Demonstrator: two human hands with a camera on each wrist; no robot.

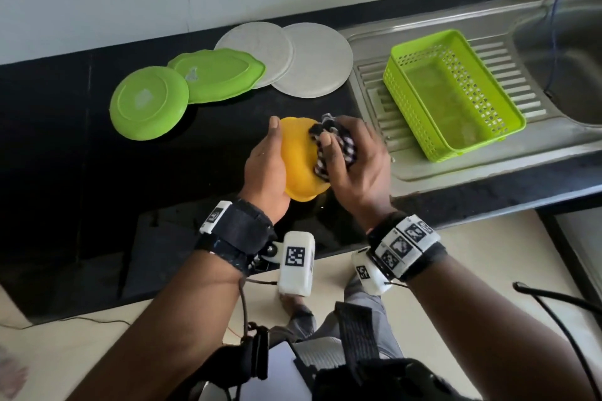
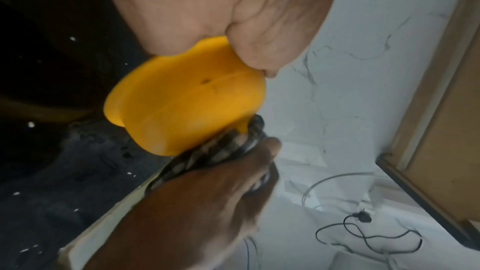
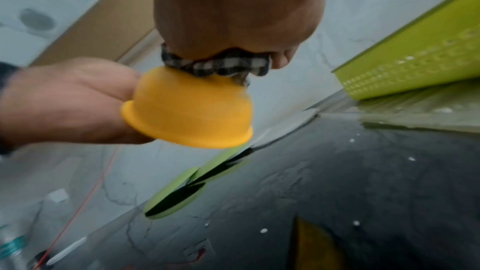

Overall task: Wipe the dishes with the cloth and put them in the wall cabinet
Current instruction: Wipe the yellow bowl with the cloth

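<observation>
My left hand [image 1: 267, 159] grips a small orange bowl [image 1: 299, 159] above the black counter, its base turned toward my right hand. My right hand [image 1: 351, 166] holds a bunched black-and-white checked cloth [image 1: 332, 146] and presses it against the bowl. The left wrist view has the orange bowl [image 2: 187, 98] between my palm and the cloth [image 2: 221, 151]. In the right wrist view the cloth [image 3: 221, 65] sits on the bowl's [image 3: 192, 114] base. Two green plates [image 1: 148, 102] [image 1: 218, 75] and two grey plates [image 1: 257, 49] [image 1: 316, 58] lie upside down on the counter behind.
A green perforated plastic basket [image 1: 456, 91] stands on the steel drainboard [image 1: 374, 75] at the right, beside the sink basin [image 1: 566, 52]. The black counter [image 1: 65, 172] ends at a marble backsplash. Cables hang near my body below the counter edge.
</observation>
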